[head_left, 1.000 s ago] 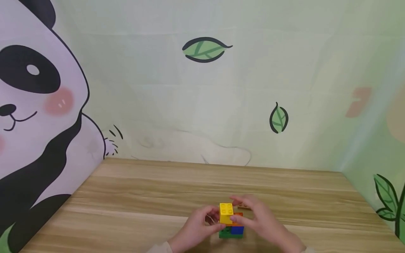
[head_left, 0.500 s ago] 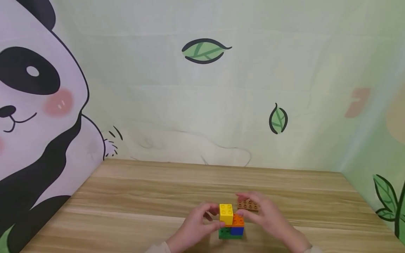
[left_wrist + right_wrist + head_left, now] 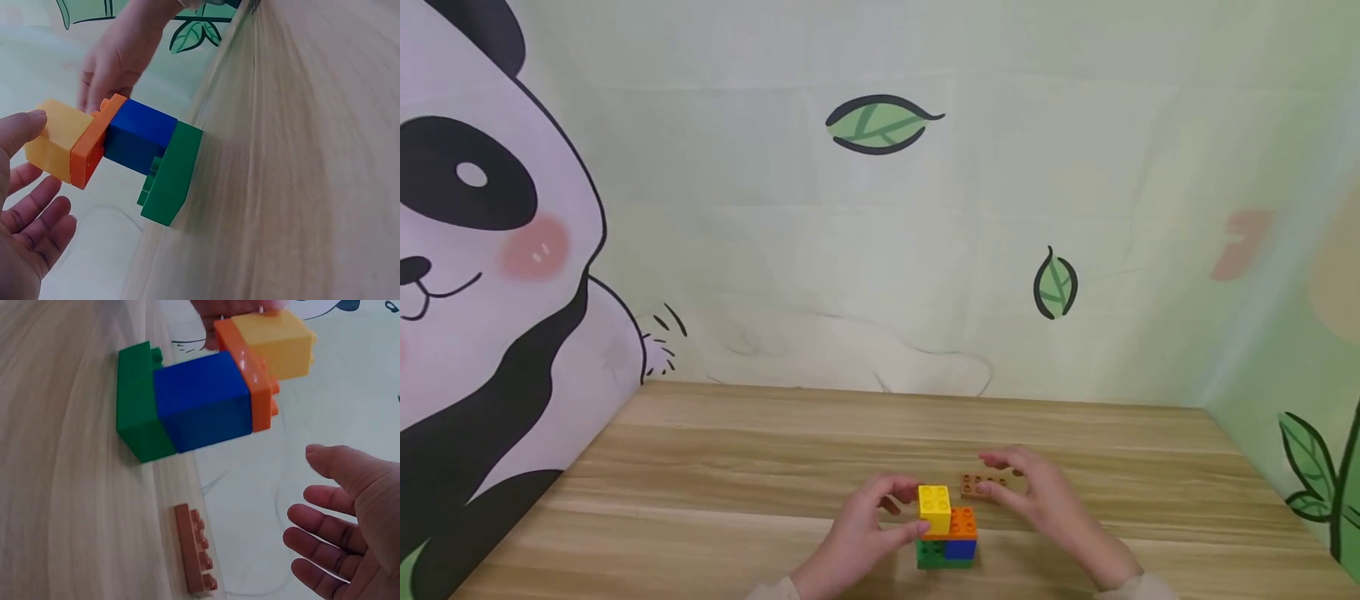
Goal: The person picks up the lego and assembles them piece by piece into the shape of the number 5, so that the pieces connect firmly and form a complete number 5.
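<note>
A small stack of toy building bricks stands on the wooden table. At its base is a green brick (image 3: 942,562), bearing a blue brick (image 3: 960,549) on its right part. An orange brick (image 3: 964,523) lies across the blue one, overhanging to the left, and a yellow brick (image 3: 934,511) tops its left end. My left hand (image 3: 865,521) holds the yellow brick between thumb and index finger; its other fingers are loose. Fingers apart and holding nothing, my right hand (image 3: 1045,496) hovers beside a flat brown brick (image 3: 192,550) lying behind the stack.
The wooden table (image 3: 737,467) runs back to a pale cloth backdrop (image 3: 760,250) printed with leaves. A printed panda (image 3: 557,333) covers the left side panel, and plant leaves (image 3: 1311,454) decorate the right one.
My right hand has come off the yellow brick and moved right and slightly back, uncovering the orange brick and the brown one. The left hand stays at the yellow brick.
</note>
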`<action>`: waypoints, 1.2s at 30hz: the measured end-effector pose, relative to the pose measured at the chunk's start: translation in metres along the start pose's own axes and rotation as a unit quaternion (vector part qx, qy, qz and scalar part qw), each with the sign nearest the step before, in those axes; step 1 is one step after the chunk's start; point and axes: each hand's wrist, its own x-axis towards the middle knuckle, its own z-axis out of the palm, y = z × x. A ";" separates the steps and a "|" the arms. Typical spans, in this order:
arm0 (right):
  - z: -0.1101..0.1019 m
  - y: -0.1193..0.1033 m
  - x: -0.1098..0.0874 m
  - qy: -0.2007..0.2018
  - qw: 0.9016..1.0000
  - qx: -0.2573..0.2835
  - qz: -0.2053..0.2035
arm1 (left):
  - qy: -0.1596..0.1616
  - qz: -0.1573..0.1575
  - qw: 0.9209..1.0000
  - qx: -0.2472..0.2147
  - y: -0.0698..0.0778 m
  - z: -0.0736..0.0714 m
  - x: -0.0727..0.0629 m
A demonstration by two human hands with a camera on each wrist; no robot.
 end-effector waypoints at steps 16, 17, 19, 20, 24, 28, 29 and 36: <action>0.012 0.027 0.013 -0.037 0.998 -0.048 0.021 | 0.013 0.005 1.000 0.000 0.003 0.002 -0.001; 0.013 0.027 0.013 -0.040 0.998 -0.046 0.023 | 0.012 0.005 1.000 0.001 0.003 0.002 -0.001; 0.013 0.029 0.014 -0.044 0.998 -0.044 0.029 | 0.010 0.002 1.000 0.000 0.003 0.002 -0.001; 0.014 0.030 0.015 -0.045 0.997 -0.045 0.032 | 0.009 -0.002 1.000 -0.001 0.004 0.002 -0.001; 0.014 0.034 0.017 -0.047 0.997 -0.051 0.032 | 0.006 -0.014 1.000 -0.004 0.005 0.000 0.000; 0.015 0.037 0.018 -0.055 0.997 -0.057 0.021 | 0.006 -0.016 1.000 0.000 0.006 -0.001 0.000; 0.015 0.038 0.019 -0.058 0.996 -0.059 0.018 | 0.006 -0.016 1.000 0.000 0.006 -0.001 0.000; 0.017 0.040 0.019 -0.074 0.994 -0.078 0.006 | 0.008 -0.005 1.000 0.006 0.003 -0.001 -0.001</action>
